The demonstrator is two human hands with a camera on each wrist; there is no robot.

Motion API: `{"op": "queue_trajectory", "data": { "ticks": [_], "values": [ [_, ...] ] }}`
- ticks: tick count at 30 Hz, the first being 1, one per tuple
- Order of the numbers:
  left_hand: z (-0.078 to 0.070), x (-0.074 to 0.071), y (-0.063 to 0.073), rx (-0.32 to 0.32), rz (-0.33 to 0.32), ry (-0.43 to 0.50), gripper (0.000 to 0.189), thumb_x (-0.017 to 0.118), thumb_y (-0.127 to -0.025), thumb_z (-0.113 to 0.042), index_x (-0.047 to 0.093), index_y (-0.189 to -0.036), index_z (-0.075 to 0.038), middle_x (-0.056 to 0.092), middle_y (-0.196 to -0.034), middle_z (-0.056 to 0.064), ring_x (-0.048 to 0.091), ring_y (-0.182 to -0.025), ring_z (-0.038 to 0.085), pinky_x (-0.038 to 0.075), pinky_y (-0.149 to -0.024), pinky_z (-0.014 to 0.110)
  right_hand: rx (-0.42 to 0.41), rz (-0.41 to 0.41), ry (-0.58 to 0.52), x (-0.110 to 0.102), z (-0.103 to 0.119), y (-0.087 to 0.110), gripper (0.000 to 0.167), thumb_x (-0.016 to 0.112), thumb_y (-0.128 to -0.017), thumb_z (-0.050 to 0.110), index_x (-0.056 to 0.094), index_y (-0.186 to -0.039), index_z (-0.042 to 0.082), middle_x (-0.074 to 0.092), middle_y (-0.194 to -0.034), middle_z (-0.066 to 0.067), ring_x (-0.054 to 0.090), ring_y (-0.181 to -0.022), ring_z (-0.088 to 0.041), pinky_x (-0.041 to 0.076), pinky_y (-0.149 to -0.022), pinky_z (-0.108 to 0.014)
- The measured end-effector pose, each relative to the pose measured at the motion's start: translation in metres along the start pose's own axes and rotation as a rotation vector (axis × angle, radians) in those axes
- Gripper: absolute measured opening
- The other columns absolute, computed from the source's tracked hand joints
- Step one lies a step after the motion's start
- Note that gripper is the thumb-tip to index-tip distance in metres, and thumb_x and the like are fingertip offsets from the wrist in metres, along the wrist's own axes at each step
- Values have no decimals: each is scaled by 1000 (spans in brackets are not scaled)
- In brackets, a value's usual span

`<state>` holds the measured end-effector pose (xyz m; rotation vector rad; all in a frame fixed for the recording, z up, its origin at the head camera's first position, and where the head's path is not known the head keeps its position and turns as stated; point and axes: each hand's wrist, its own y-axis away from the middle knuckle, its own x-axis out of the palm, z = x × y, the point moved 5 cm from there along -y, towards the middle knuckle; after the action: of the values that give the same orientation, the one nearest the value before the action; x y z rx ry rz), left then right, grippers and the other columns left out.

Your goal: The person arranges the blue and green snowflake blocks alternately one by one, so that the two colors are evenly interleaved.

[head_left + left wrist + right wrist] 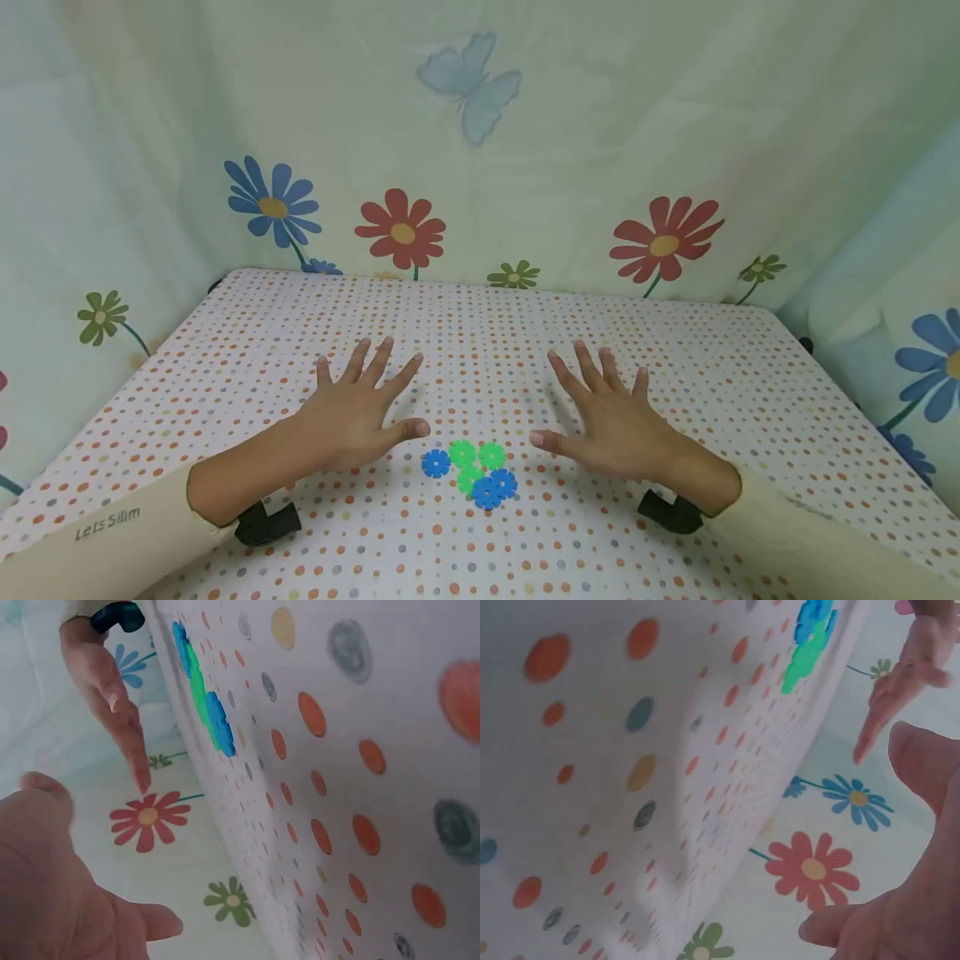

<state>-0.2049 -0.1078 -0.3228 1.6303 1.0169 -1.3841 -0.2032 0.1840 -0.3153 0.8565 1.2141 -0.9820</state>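
Note:
Several small notched plastic discs, shaped like snowflakes, lie on the dotted table between the hands. A single blue disc (436, 463) is at the left of the group. Green discs (492, 455) sit in the middle, and blue discs (487, 492) partly overlap at the lower right. To the left of them my left hand (352, 419) is held with fingers spread and nothing in it. My right hand (611, 421) mirrors it on the other side, fingers spread too, holding nothing. Both wrist views show the hands raised above the table surface.
The table (300, 317) has a white cover with coloured dots. Behind it and at both sides hangs a pale curtain (555, 167) printed with flowers and a butterfly. A black device is strapped under each wrist.

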Motion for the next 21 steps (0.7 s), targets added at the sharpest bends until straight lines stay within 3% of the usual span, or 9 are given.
{"op": "queue_trajectory", "data": {
  "ticks": [2, 3, 5, 8, 9, 10, 14, 17, 21],
  "values": [
    [-2, -2, -2, 36, -9, -10, 80, 42, -95, -68, 22, -158, -23, 14, -165, 17, 10, -151, 44, 13, -108, 77, -40, 7, -32, -1, 2, 0, 97, 46, -87, 77, 18, -159, 19, 34, -156, -22, 31, -143, -49, 3, -103, -82],
    [-4, -3, -3, 56, -15, -11, 77, 44, -95, -65, 28, -157, -21, 21, -163, 17, 16, -150, 43, 17, -109, 75, -60, 17, -67, -2, 3, 0, 93, 47, -88, 75, 23, -158, 19, 46, -150, -20, 52, -129, -44, 15, -107, -77],
    [-7, -5, -4, 103, -32, 5, 68, 52, -96, -56, 42, -151, -16, 37, -157, 15, 31, -146, 40, 26, -110, 68, -122, 30, -131, -4, 7, 1, 81, 49, -91, 69, 39, -152, 17, 66, -129, -12, 68, -107, -28, 37, -105, -62],
    [-13, -7, -4, 155, -66, 70, 51, 61, -95, -44, 59, -137, -15, 64, -133, 7, 57, -128, 30, 47, -101, 53, -235, 47, -208, -6, 14, 1, 58, 55, -95, 56, 60, -135, 15, 75, -98, 7, 67, -78, -6, 53, -83, -39],
    [-15, -8, -4, 165, -79, 106, 46, 64, -94, -42, 63, -133, -16, 69, -125, 4, 63, -119, 26, 51, -94, 47, -278, 45, -225, -7, 17, 1, 50, 57, -96, 52, 65, -129, 14, 73, -104, 10, 67, -82, -4, 53, -75, -34],
    [-16, -8, -3, 177, -93, 144, 42, 66, -93, -40, 66, -128, -16, 72, -117, 1, 67, -111, 22, 54, -89, 41, -324, 37, -231, -7, 20, 1, 43, 58, -97, 47, 68, -124, 14, 73, -99, 14, 67, -91, -2, 54, -79, -34],
    [-17, -7, -3, 234, -123, 343, 30, 73, -89, -34, 72, -113, -17, 74, -100, -6, 67, -93, 12, 52, -76, 29, -455, 35, -267, -7, 29, 2, 29, 63, -97, 36, 71, -116, 16, 70, -95, 17, 62, -84, 3, 55, -76, -30],
    [-15, -2, -7, 259, -76, 535, 24, 77, -86, -28, 73, -107, -17, 72, -100, -6, 64, -93, 11, 51, -78, 27, -530, 63, -281, -7, 34, 3, 25, 61, -98, 33, 72, -115, 18, 71, -103, 13, 60, -84, 4, 54, -74, -28],
    [-7, 12, -17, 242, 55, 759, 25, 80, -84, -22, 73, -107, -16, 72, -106, -2, 62, -98, 16, 52, -83, 29, -593, 109, -275, -7, 37, 6, 24, 57, -100, 33, 71, -116, 21, 71, -112, 9, 58, -86, 3, 53, -73, -25]
  ]
}}
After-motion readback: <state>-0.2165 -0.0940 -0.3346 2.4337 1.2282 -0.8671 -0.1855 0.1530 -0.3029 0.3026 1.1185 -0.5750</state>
